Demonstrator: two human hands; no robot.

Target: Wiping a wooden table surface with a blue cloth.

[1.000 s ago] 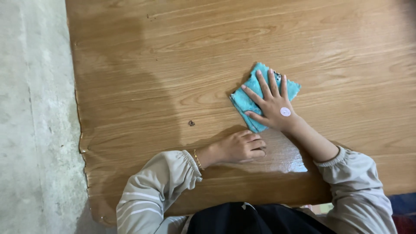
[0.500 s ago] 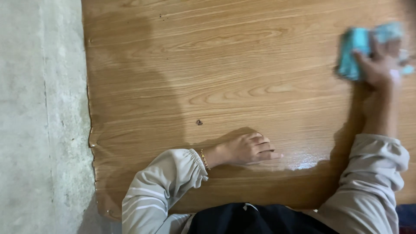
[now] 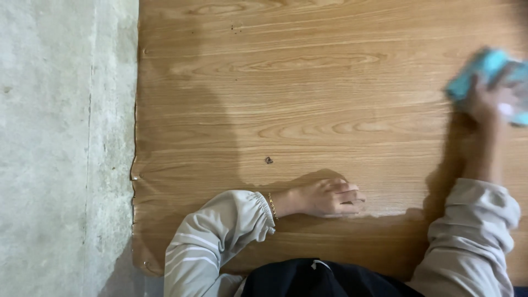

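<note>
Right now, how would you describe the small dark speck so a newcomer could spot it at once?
Start at the wooden table. Find the left hand resting near its front edge. Just beyond the wrist lies the small dark speck, the only dark mark amid pale grain there.

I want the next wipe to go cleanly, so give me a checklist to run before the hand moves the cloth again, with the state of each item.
1. Cloth under the right hand: ok, the hand lies on it, though both are blurred.
2. Cloth flat on the table: cannot tell, the blur hides its shape.
3. Left hand braced on the table: ok, it rests near the front edge, fingers loosely curled.
4. Path clear: not ok, a small dark speck lies on the wood ahead of the left hand.
5. Room on the right: cannot tell, the cloth is at the picture's edge.
6. Table edge on the left: not ok, its rim looks chipped.
</note>
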